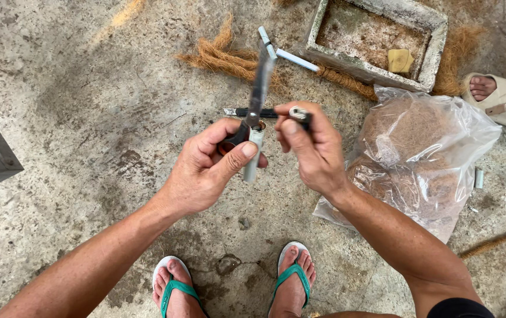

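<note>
My left hand (206,168) grips a pair of scissors (260,88) by their dark handles, blades pointing up and away. The same hand holds a short pale tube (253,159) upright against the handles under the thumb. My right hand (314,153) is just to the right of it and pinches a small white tube piece (297,112) between thumb and fingertips. Both hands are raised above the concrete floor, close together and nearly touching.
A concrete trough (435,53) holding a yellow block (400,60) sits at the back, with coconut fibre (223,56), white tubes (297,59) and a dark knife-like tool (235,111) nearby. A clear bag of fibre (417,153) lies right. Another person's sandalled foot (500,97) is far right.
</note>
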